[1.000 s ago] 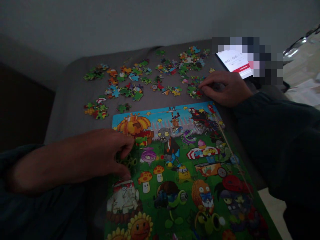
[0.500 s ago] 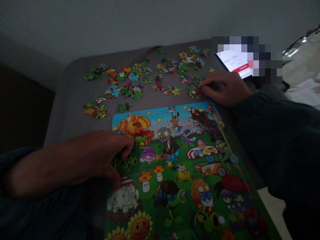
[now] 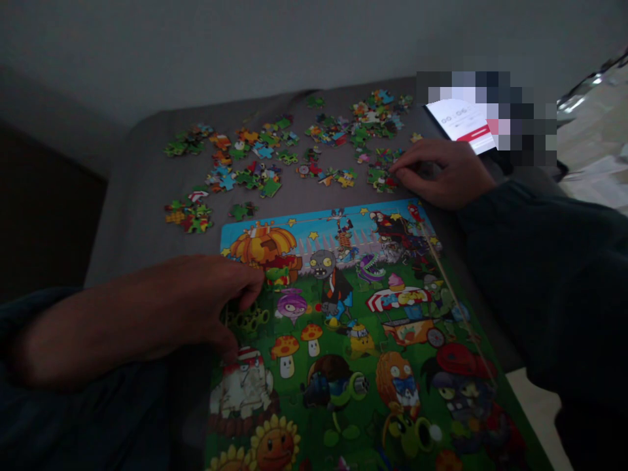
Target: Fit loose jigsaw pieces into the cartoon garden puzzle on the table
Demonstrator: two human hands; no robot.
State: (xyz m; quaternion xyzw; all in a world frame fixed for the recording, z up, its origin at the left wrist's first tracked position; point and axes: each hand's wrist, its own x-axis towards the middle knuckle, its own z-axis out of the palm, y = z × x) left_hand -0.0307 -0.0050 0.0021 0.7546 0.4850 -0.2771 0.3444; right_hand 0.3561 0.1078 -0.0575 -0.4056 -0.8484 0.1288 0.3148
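Note:
A colourful cartoon puzzle board (image 3: 314,307) with zombies, sunflowers and mushrooms lies in front of me, with seams visible across its picture. My left hand (image 3: 216,301) rests at its left edge, thumb and forefinger apart, holding nothing. Beyond the board's far right corner, my right hand (image 3: 441,173) has thumb and forefinger pinched together at a green puzzle piece (image 3: 380,180) in a small cluster. The fingertips hide part of that piece's edge. Loose puzzle pieces (image 3: 260,147) lie in several heaps behind the board.
The grey padded surface (image 3: 147,190) carries the board and pieces. At the back right, a phone (image 3: 464,124) shows a timer, partly under a blurred patch. A wall (image 3: 275,46) stands behind. Shiny clear plastic (image 3: 596,137) shows at the far right.

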